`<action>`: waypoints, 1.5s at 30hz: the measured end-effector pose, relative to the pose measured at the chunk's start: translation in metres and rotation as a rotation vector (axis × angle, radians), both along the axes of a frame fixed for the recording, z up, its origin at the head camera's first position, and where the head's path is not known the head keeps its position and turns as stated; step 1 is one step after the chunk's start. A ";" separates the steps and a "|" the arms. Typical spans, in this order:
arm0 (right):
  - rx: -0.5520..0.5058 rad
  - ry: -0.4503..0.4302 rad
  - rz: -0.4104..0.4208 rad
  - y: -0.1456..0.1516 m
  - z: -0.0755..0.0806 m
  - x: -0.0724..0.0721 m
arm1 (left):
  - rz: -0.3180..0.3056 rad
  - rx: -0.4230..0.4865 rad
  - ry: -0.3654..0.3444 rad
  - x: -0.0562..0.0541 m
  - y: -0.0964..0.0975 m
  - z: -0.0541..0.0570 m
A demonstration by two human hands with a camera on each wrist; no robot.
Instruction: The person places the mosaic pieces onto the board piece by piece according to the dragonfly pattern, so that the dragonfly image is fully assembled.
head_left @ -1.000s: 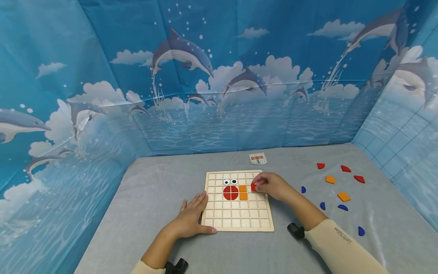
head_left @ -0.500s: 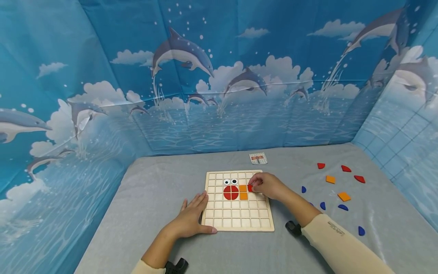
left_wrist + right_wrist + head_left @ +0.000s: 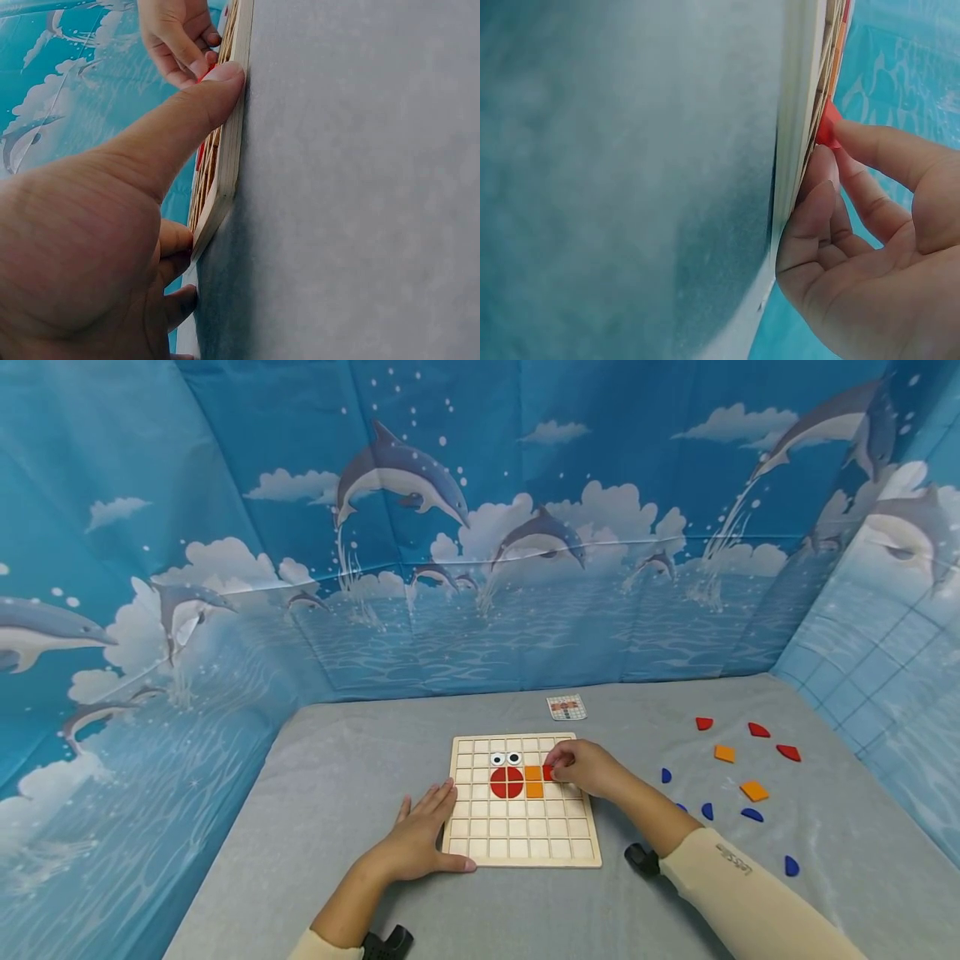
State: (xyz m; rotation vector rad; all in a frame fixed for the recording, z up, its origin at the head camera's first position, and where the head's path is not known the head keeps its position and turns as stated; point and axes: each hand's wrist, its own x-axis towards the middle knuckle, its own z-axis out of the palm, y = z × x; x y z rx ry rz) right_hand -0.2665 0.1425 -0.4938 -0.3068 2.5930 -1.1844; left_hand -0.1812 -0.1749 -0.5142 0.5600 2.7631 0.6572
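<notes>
Sleeve print [image 3: 734, 860] illegible; right grip [image 3: 588, 767] pinches red piece [image 3: 548, 772]; left grip [image 3: 416, 839] spread against board [image 3: 519, 829].

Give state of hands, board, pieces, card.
Board: flat, partly filled
Left hand: touching board's edges
Red piece: pinched at board, seating unclear
Right hand: pinching red piece
Eyes: set on board
Red quarters: four set, forming a circle
Orange squares: two set, two loose
Loose red pieces: scattered
Blue pieces: loose, scattered
Card: flat, printed side up

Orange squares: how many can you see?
4. On the board, a far orange square and a near orange square; on the table at right, a far loose square and a near loose square. The right hand may hide others.
</notes>
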 end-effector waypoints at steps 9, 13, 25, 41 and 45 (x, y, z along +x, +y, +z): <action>0.004 -0.016 -0.037 0.000 -0.002 -0.001 | -0.001 0.004 -0.001 0.000 0.001 0.002; 0.009 -0.016 -0.042 0.000 -0.002 0.000 | -0.001 0.011 -0.005 0.001 0.002 0.003; 0.001 -0.019 -0.040 0.002 -0.003 -0.001 | -0.010 -0.002 0.006 -0.001 0.001 0.002; -0.121 0.017 -0.072 0.020 0.012 0.002 | 0.000 -0.003 0.000 0.000 0.000 0.004; -0.167 0.043 -0.097 0.035 0.020 0.000 | -0.003 -0.001 -0.005 0.001 0.001 0.004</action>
